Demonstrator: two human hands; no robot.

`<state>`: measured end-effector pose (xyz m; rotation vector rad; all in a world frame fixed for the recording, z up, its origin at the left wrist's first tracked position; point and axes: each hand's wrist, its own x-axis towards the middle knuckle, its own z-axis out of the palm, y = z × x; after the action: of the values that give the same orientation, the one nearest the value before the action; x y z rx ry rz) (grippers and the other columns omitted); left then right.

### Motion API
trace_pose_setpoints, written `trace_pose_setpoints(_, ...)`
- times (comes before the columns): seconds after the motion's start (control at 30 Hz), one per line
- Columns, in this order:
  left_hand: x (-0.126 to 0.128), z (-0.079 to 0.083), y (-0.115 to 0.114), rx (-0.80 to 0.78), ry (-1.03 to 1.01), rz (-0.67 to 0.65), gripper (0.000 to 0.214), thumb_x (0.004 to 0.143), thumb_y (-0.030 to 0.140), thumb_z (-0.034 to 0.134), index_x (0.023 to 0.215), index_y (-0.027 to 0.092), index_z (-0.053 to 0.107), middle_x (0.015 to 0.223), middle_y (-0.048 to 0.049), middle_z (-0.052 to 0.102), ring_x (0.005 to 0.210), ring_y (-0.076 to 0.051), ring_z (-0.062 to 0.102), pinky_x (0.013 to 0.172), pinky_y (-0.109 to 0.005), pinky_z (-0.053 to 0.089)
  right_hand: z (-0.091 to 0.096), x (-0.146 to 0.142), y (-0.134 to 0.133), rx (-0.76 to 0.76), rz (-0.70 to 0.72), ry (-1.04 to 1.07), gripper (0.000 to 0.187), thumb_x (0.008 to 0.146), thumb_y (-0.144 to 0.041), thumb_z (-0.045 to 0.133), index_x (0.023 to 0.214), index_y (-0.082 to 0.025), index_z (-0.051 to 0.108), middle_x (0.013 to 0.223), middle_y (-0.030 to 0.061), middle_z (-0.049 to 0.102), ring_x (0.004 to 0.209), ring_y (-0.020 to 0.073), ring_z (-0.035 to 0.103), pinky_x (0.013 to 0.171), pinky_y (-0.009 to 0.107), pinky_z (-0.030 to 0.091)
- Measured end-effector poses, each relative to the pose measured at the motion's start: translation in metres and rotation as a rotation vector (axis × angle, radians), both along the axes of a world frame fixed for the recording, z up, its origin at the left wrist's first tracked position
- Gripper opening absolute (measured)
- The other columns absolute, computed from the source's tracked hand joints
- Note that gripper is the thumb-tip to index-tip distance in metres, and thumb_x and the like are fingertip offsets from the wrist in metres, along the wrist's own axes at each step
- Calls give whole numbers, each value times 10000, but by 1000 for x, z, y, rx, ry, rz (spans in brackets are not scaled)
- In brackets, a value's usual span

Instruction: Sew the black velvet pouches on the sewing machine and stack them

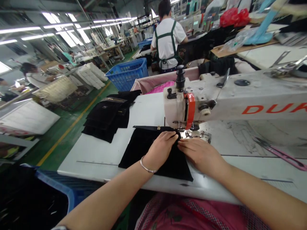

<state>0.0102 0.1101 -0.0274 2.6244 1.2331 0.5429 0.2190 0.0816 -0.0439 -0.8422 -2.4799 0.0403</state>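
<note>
A black fabric piece (pixel 140 147) lies flat on the white sewing table, its right part by the presser foot of the sewing machine (pixel 187 132). A strip with a small gold-coloured zipper pull (pixel 158 127) runs along its far edge. My left hand (pixel 161 148), a bracelet on its wrist, presses on the fabric just left of the needle area, fingers drawn together. My right hand (pixel 200 155) is closed at the fabric's right edge, its fingertips almost meeting those of the left. What lies under the fingertips is hidden.
Stacked black fabric pieces (pixel 105 115) lie on the table's left. Pink-handled thread snips (pixel 283 155) rest at right under the machine arm. Blue baskets stand behind (pixel 129 73) and at lower left (pixel 69 195). A person (pixel 166 41) works ahead with their back turned.
</note>
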Motion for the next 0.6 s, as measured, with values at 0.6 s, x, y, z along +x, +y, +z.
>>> trace_pose_setpoints(0.6, -10, -2, 10, -12, -43, -142, 347, 937, 100, 469, 1259, 178, 575, 1317, -72, 597, 1276, -172, 519, 1111, -376, 444, 7, -7, -2, 39, -25, -31, 296, 896, -95, 504, 1147, -125, 659, 1169, 110, 676, 1121, 243, 610, 952, 420, 504)
